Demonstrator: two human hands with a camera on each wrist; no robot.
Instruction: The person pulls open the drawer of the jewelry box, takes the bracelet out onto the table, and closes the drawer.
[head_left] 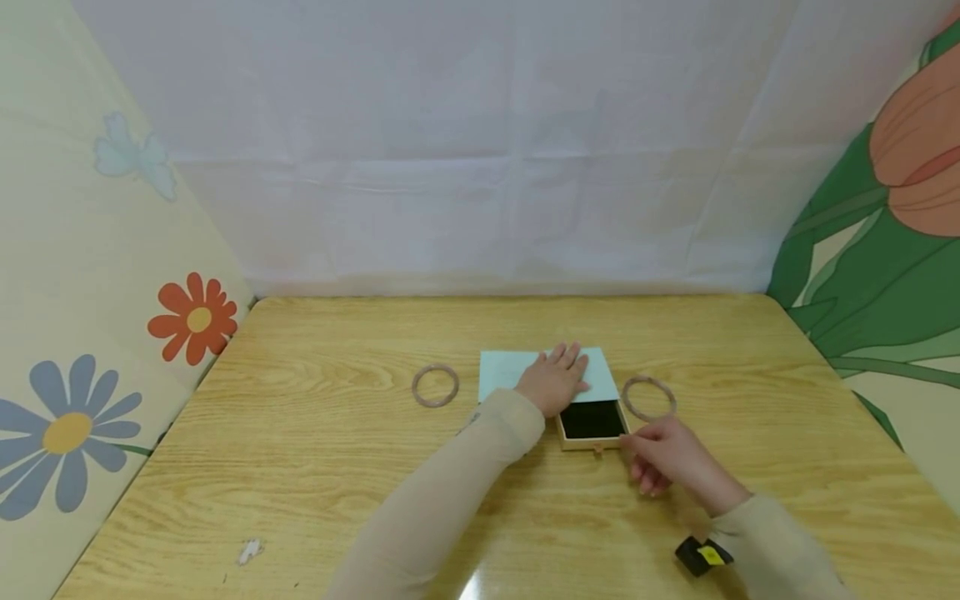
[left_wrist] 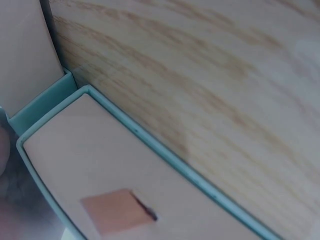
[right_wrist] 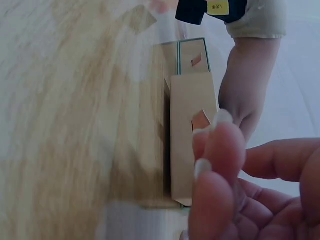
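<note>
A pale blue box point(head_left: 506, 367) lies on the table, with its right drawer point(head_left: 567, 444) pulled out and showing a dark lining. Flat on the box's top rests my left hand point(head_left: 553, 383), fingers spread. My right hand point(head_left: 667, 458) is at the drawer's front right corner, fingers loosely bent; in the right wrist view its fingertips point(right_wrist: 222, 150) overlap the drawer front, with the thumb apart from them. A small tan pull tab point(head_left: 597, 451) sticks out of that drawer. The other drawer point(left_wrist: 100, 150) is closed, its tab point(left_wrist: 117, 210) visible in the left wrist view.
One bangle point(head_left: 435, 386) lies left of the box, and a second bangle point(head_left: 649, 398) lies just right of the drawer. A white mark point(head_left: 250, 551) shows on the wooden table point(head_left: 315, 467) at front left. A white cloth point(head_left: 450, 225) hangs behind the table.
</note>
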